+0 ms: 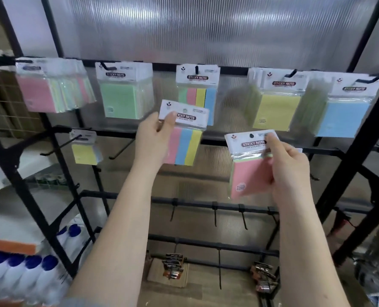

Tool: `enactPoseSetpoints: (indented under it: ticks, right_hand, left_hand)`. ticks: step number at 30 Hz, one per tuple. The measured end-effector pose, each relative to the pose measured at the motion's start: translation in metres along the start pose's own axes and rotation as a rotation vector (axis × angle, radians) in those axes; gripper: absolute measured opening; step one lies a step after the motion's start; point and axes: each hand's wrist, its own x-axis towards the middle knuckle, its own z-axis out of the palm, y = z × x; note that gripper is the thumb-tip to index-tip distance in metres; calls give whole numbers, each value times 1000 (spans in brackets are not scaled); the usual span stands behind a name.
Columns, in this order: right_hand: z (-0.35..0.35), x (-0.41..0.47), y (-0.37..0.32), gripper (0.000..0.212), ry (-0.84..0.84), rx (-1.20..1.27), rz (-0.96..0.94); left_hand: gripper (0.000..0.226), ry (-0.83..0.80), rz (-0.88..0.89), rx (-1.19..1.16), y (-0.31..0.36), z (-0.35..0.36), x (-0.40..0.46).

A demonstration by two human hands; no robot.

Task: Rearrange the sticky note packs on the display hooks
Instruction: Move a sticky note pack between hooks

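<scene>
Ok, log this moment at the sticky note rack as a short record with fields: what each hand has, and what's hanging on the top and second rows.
left hand: pinches the header card of a striped pink, blue and yellow pack, off any hook
right hand: grips a pink pack by its header and side
top row, left to right: mixed pastel packs; green packs; striped pack; yellow packs; blue packs
second row: small yellow pack at left

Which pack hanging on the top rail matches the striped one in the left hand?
The middle pack on the top rail: it alone shows coloured stripes, like the striped pack the left hand pinches. The other hanging packs show one colour in front.
</scene>
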Motion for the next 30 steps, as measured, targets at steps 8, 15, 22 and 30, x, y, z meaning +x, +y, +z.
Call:
enactPoseSetpoints:
  ticks: [8,15,22,30]
  right_hand:
    - [19,39,3,35,34,43,-34]
    - [27,52,7,32,30,41,-55]
    - [32,53,6,27,46,7,-50]
    - [39,42,5,27,125,-26,-85]
  left_hand:
    - [42,82,161,-139,20,32,60]
    - [40,89,190,-188,10,44,81]
    - [40,121,221,-227,14,42,81]
    - [32,133,185,-226,18,43,86]
